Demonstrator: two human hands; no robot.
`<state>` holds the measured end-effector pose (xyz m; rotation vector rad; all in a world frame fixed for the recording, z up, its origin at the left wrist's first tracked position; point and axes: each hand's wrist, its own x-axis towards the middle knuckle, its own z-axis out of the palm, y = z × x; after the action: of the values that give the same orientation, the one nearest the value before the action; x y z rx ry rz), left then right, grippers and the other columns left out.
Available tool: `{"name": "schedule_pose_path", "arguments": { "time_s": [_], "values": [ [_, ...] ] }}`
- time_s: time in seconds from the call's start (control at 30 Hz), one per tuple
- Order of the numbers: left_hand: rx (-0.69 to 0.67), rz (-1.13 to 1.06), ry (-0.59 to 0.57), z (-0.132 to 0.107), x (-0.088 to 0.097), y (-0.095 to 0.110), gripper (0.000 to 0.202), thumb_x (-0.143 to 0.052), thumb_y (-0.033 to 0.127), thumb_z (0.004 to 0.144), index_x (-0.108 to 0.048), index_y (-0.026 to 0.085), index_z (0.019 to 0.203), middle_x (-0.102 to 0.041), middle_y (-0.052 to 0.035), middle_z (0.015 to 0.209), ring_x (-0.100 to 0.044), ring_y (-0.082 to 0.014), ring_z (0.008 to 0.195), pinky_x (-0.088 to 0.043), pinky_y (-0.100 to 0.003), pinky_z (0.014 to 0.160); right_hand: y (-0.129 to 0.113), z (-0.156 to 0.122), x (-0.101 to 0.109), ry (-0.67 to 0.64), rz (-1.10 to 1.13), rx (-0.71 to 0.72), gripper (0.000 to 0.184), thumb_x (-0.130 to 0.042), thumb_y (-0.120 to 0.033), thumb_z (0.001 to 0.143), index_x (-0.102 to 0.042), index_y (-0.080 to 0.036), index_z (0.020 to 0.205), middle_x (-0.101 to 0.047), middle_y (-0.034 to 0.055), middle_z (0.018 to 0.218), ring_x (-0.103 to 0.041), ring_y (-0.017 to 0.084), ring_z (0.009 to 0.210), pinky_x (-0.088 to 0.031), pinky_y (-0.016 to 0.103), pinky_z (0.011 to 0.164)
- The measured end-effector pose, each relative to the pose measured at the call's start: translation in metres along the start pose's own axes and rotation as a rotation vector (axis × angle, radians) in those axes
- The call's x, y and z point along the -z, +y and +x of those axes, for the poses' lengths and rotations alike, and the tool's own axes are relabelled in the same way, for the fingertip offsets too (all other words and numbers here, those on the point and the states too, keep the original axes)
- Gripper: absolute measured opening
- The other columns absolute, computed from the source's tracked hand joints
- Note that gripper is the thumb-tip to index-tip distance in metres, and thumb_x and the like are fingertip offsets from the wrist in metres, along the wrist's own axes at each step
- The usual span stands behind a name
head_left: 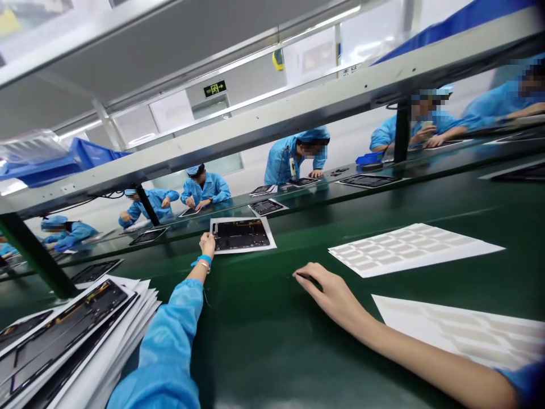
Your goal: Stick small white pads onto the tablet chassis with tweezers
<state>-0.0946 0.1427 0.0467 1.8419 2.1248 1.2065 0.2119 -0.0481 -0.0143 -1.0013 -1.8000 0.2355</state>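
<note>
My left hand (207, 244) reaches far forward, its fingers closed on the left edge of a white sheet. On that sheet lies a flat black panel (239, 234) with small cut-outs and orange-brown marks. My right hand (326, 287) hovers over the green bench, thumb and fingers pinched together. Something dark shows between them, too small to name. Right of this hand lies a stack of white sheets with rows of pale grey adhesive-like pieces (409, 248). Closer to me is a similar white sheet (460, 332).
A leaning pile of black panels on white sheets (72, 341) stands at the left. More panels (267, 206) lie along the far side of the green bench (255, 341). Several people in blue work there. A metal shelf beam (255, 122) crosses above, on dark posts (401, 133).
</note>
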Motion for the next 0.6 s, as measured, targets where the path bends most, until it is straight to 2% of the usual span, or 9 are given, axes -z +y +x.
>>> {"name": "schedule_pose_path", "arguments": {
  "time_s": [0.1,0.17,0.23,0.3,0.33,0.4,0.47,0.53,0.6],
  "values": [
    [-0.046,0.017,0.0,-0.011,0.001,0.002,0.04,-0.058,0.034,0.096,-0.052,0.016,0.132,-0.051,-0.0127,0.137,-0.052,-0.028,0.123,-0.045,-0.053,0.103,0.005,-0.001,-0.001,-0.031,-0.011,-0.011,0.02,-0.046,-0.032,0.097,-0.062,-0.023,0.088,-0.066,0.0053,0.083,-0.064,0.022,0.079,-0.052,0.035,0.072],
    [-0.154,0.015,-0.071,-0.033,-0.002,0.005,0.04,-0.054,0.031,0.097,-0.051,0.017,0.134,-0.046,-0.0146,0.144,-0.041,-0.0303,0.135,-0.032,-0.056,0.113,0.008,-0.003,-0.005,-0.117,-0.03,-0.017,0.021,-0.046,-0.029,0.097,-0.065,-0.022,0.092,-0.067,0.0061,0.086,-0.065,0.022,0.083,-0.053,0.036,0.074],
    [-0.298,-0.006,-0.197,-0.069,-0.009,0.011,0.039,-0.052,0.029,0.097,-0.052,0.019,0.135,-0.045,-0.0124,0.147,-0.033,-0.0273,0.142,-0.023,-0.052,0.119,0.011,-0.007,-0.008,-0.253,-0.072,-0.017,0.022,-0.047,-0.025,0.096,-0.067,-0.021,0.1,-0.068,0.0074,0.09,-0.066,0.024,0.088,-0.053,0.037,0.078],
    [-0.444,-0.053,-0.353,-0.112,-0.015,0.021,0.04,-0.051,0.034,0.097,-0.052,0.024,0.136,-0.045,-0.006,0.149,-0.032,-0.0226,0.143,-0.023,-0.047,0.121,0.012,-0.012,-0.011,-0.388,-0.147,-0.011,0.025,-0.048,-0.021,0.094,-0.069,-0.021,0.108,-0.068,0.0088,0.094,-0.066,0.025,0.091,-0.054,0.039,0.08],
    [-0.524,-0.092,-0.451,-0.134,-0.017,0.027,0.042,-0.047,0.037,0.099,-0.049,0.025,0.139,-0.044,-0.004,0.15,-0.034,-0.0204,0.143,-0.025,-0.044,0.12,0.012,-0.013,-0.012,-0.441,-0.185,-0.006,0.026,-0.048,-0.019,0.094,-0.069,-0.021,0.11,-0.068,0.0094,0.095,-0.065,0.026,0.091,-0.054,0.041,0.081],
    [-0.724,-0.22,-0.744,-0.17,-0.017,0.04,0.049,-0.031,0.041,0.104,-0.037,0.023,0.149,-0.039,-0.0063,0.154,-0.035,-0.0189,0.142,-0.029,-0.042,0.119,0.011,-0.016,-0.011,-0.508,-0.219,0.014,0.029,-0.049,-0.016,0.093,-0.069,-0.022,0.113,-0.069,0.0105,0.102,-0.065,0.026,0.095,-0.053,0.041,0.084],
    [-0.868,-0.276,-0.942,-0.192,-0.012,0.051,0.053,-0.029,0.043,0.105,-0.025,0.024,0.154,-0.036,-0.0073,0.156,-0.036,-0.0197,0.142,-0.03,-0.042,0.118,0.01,-0.016,-0.009,-0.537,-0.196,0.028,0.029,-0.05,-0.014,0.092,-0.068,-0.021,0.114,-0.069,0.0112,0.111,-0.064,0.026,0.103,-0.052,0.041,0.089],
    [-0.931,-0.275,-0.995,-0.2,-0.007,0.057,0.056,-0.033,0.041,0.104,-0.018,0.027,0.156,-0.035,-0.0066,0.156,-0.036,-0.0206,0.142,-0.03,-0.042,0.117,0.009,-0.016,-0.008,-0.554,-0.171,0.027,0.029,-0.05,-0.014,0.092,-0.068,-0.02,0.113,-0.069,0.0117,0.117,-0.063,0.025,0.108,-0.05,0.04,0.094],
    [-0.944,-0.266,-0.98,-0.199,-0.005,0.059,0.056,-0.035,0.038,0.104,-0.015,0.028,0.156,-0.036,-0.0064,0.155,-0.038,-0.0209,0.141,-0.03,-0.042,0.117,0.01,-0.016,-0.007,-0.567,-0.169,0.024,0.028,-0.05,-0.013,0.092,-0.068,-0.019,0.113,-0.069,0.0119,0.118,-0.063,0.025,0.109,-0.05,0.04,0.094]
  ]
}}
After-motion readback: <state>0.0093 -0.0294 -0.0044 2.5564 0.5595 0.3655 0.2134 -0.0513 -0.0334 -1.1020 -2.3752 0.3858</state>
